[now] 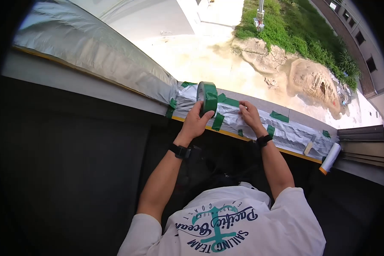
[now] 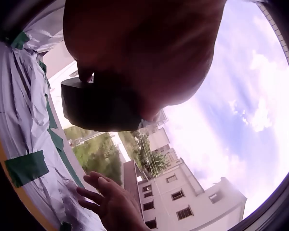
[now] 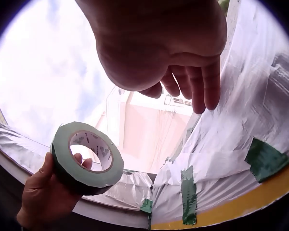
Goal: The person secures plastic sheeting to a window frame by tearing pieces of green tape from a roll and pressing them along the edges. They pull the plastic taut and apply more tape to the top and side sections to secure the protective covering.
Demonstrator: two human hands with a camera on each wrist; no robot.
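Note:
A roll of green tape [image 1: 210, 97] is gripped in the left hand [image 1: 195, 123], held upright above the sill; in the right wrist view the fingers pass into the core of the roll [image 3: 67, 154]. To its right, the right hand [image 1: 251, 117] is over the sill's plastic film with nothing in it; its fingers hang fairly straight in the right wrist view [image 3: 183, 53]. Silvery plastic film [image 1: 260, 120] covers the sill, with green tape pieces such as one [image 1: 217, 121] between the hands.
A white roll [image 1: 330, 158] with an orange end stands at the sill's right end, and a small scraper-like tool [image 1: 309, 146] lies left of it. Film also covers the panel [image 1: 94, 51] at left. Beyond the sill are sandy ground, a dirt mound [image 1: 311, 81] and grass.

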